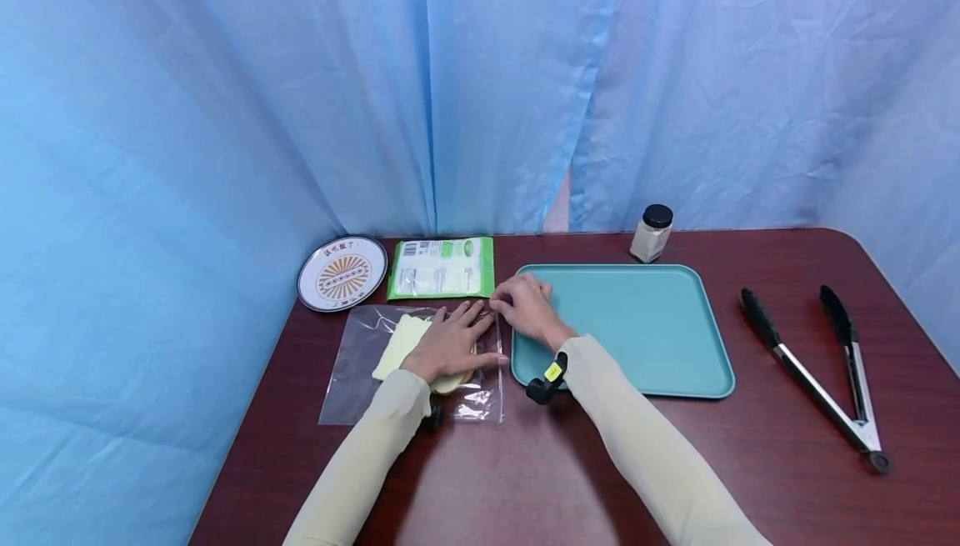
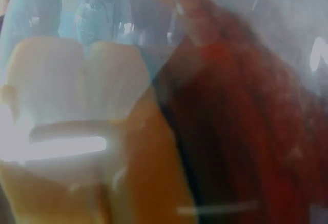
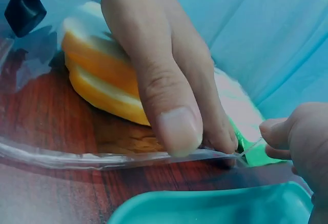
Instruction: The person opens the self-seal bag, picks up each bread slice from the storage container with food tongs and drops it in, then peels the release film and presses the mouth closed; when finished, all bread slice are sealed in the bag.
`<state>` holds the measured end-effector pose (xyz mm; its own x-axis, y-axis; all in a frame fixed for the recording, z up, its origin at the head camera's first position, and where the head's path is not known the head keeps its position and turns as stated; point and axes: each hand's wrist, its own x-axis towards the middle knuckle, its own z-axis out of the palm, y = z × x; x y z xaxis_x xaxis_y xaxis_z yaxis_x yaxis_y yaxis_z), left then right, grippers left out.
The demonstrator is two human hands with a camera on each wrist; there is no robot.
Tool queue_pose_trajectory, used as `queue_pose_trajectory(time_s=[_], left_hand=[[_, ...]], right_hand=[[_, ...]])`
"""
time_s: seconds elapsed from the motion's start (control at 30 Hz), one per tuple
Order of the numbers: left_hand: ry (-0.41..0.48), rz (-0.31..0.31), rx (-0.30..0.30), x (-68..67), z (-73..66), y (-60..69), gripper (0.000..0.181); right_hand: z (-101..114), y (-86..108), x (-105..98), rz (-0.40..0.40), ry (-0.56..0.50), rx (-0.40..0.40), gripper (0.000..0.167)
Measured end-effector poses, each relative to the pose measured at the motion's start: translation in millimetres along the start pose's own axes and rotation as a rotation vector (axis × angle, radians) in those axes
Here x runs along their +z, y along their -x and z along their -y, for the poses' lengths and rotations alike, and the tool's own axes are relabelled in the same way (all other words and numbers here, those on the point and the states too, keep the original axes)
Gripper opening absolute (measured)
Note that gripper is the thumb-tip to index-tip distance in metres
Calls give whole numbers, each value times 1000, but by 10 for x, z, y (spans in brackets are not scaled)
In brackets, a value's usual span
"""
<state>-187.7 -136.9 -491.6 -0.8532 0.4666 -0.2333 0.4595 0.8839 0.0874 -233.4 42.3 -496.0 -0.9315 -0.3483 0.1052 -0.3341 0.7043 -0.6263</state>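
A clear zip bag (image 1: 351,388) lies flat on the table with pale yellow bread slices (image 1: 402,344) inside. My left hand (image 1: 448,348) rests on the bag over the bread, fingers spread and thumb towards the bag's right edge. At that edge's far corner, my right hand (image 1: 525,306) pinches the plastic between thumb and fingers, above the tray's left rim. In the right wrist view the bag's edge (image 3: 102,161) runs to the right fingertips (image 3: 271,131). The left wrist view looks through glossy plastic at the bread (image 2: 46,80), blurred by glare.
Right of the bag lies a teal tray (image 1: 637,329). A green and white packet (image 1: 441,267) and a patterned plate (image 1: 342,273) lie behind it. A black-lidded jar (image 1: 652,233) stands behind the tray; spread tongs (image 1: 825,388) lie at the right. Blue curtains (image 1: 495,87) enclose the table.
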Motion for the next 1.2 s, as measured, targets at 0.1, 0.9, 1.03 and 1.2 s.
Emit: queue_pose_trajectory(time_s=[0.1, 0.9, 1.03, 1.2], left_hand=[[14, 2, 4, -2, 13, -7, 83], [38, -6, 37, -24, 22, 21, 55], [29, 2, 37, -26, 25, 17, 55], [34, 10, 30, -29, 28, 16, 55]], right_hand=[[14, 18, -8, -3, -20, -8, 13], [106, 232, -228, -67, -195, -96, 12], [149, 272, -281, -79, -220, -123, 11], [196, 318, -344, -80, -233, -157, 10]])
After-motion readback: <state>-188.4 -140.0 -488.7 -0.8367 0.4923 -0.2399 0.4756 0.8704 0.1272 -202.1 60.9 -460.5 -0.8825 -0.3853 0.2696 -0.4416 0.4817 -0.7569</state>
